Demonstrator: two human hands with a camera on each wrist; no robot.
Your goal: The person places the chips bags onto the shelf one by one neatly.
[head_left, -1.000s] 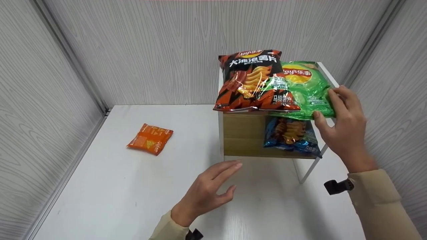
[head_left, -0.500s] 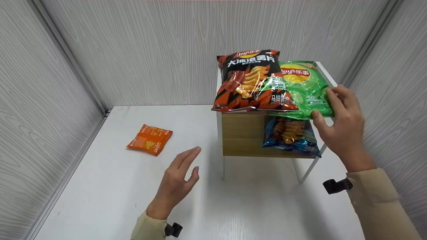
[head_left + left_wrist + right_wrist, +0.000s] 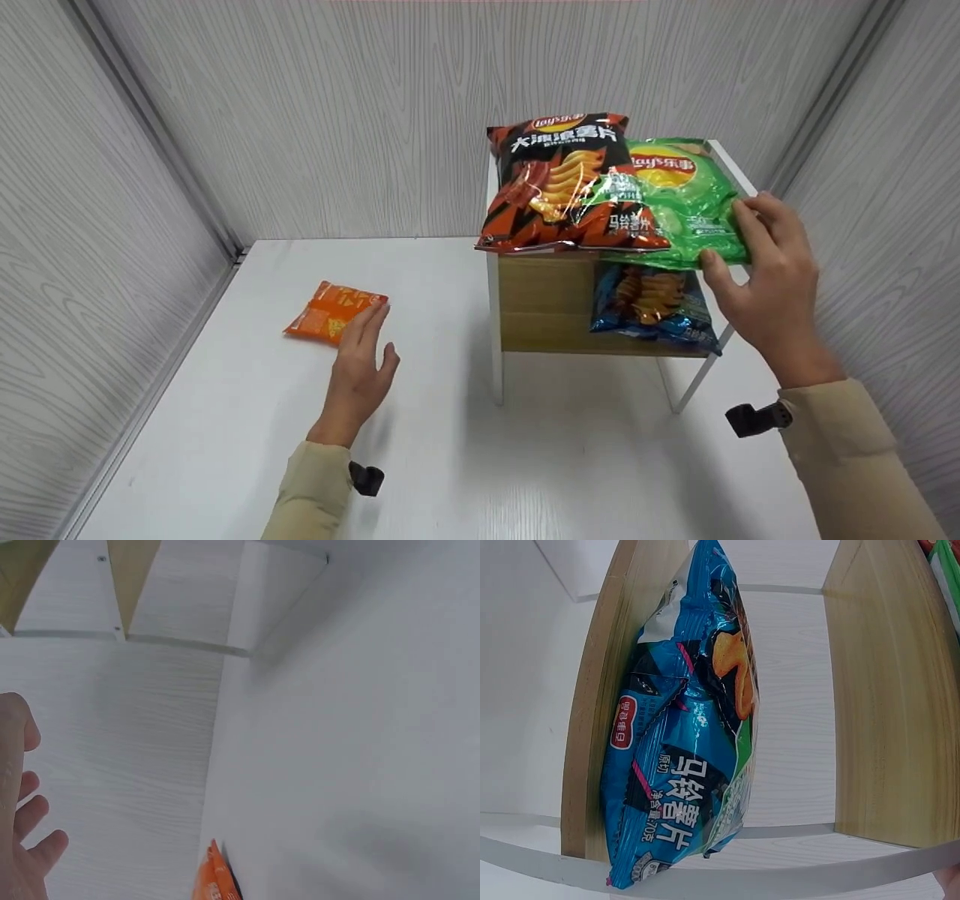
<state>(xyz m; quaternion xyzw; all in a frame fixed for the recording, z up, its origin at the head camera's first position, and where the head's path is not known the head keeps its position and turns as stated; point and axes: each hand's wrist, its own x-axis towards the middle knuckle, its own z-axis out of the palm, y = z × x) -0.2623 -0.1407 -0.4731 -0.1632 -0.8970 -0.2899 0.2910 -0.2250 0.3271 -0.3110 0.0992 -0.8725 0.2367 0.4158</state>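
A small orange snack bag lies on the white table at the left. My left hand is over its near right edge, fingers extended and thumb apart; whether they touch the bag I cannot tell. In the left wrist view, only a tip of the orange bag shows, apart from the fingers. On the rack's top board, my right hand holds the front right corner of a green chip bag between thumb and fingers. A black-and-red chip bag overlaps the green one's left side.
The two-tier rack has wooden boards and a white metal frame. On its lower board a blue chip bag leans at the right, its front edge jutting out. Pale wood-grain walls enclose the table at the back and sides.
My left hand has moved leftward and away from me, from in front of the rack to the orange bag. The right hand stays at the green bag.
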